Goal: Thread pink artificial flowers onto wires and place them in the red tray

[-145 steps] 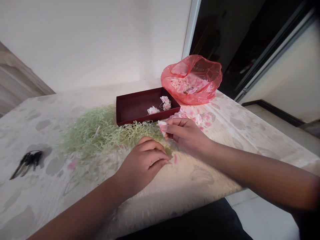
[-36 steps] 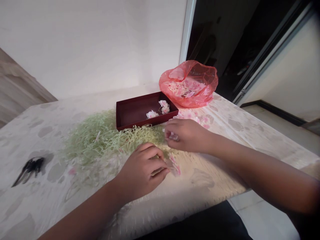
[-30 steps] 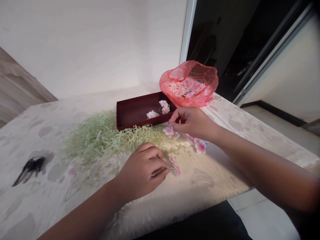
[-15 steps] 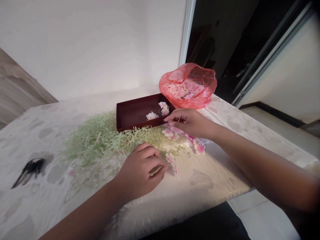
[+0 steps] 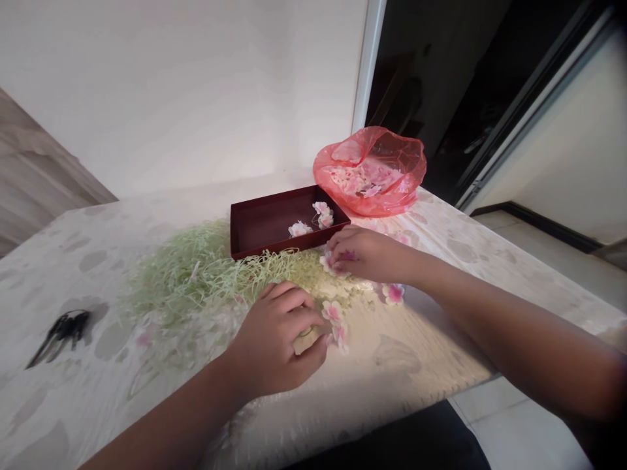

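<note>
My left hand rests low over the table, its thumb and fingers parted. Just beyond its fingertips lies a pair of pink and white artificial flowers. My right hand reaches down in front of the box, its fingers curled on a pink artificial flower that shows between them. Another pink-centred flower lies below that wrist. The dark red open box holds a few white and pink flowers at its right end.
Pale green paper shred spreads left of and before the box. A red plastic bag full of flowers stands behind right. A bunch of keys lies at left on the patterned tablecloth. Beyond is a white wall.
My left thumb and fingers have parted from the flower pair, which now lies at their tips. My right hand has moved down from the box edge onto the flowers.
</note>
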### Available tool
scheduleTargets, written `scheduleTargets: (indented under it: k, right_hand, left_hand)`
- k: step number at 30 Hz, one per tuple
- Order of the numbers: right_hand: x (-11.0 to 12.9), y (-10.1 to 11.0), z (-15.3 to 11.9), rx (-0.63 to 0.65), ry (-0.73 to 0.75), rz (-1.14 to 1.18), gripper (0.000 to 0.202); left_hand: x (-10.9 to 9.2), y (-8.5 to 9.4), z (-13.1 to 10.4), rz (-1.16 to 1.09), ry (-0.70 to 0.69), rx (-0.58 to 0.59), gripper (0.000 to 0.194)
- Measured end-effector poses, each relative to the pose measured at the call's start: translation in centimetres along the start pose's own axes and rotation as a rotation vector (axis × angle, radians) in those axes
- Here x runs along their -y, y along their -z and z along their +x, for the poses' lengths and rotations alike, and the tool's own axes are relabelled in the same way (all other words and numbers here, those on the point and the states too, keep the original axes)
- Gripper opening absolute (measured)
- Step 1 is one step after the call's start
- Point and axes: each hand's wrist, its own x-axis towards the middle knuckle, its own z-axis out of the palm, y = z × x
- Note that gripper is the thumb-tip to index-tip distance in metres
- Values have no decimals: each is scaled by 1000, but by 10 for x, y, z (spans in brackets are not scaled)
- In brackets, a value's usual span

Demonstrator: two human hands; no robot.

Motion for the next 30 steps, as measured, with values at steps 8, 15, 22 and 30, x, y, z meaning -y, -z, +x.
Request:
scheduleTargets:
  k: [8,15,22,30]
  right_hand:
    - [-1,6,-1,-135,-45,100,14]
    - [9,6,0,-272,-85,315,9]
    - [27,-5,-4,-287,-64,554,8]
    - [37,-13,-5,-251,-159,579,16]
  left_hand:
    - [2,-2,0,22,6,-24,10]
    - [3,-1,-2,-80,151,-157,23]
    - [8,-2,-5,-281,440,-292,39]
    - [12,-6,0,-370,466,-441,7]
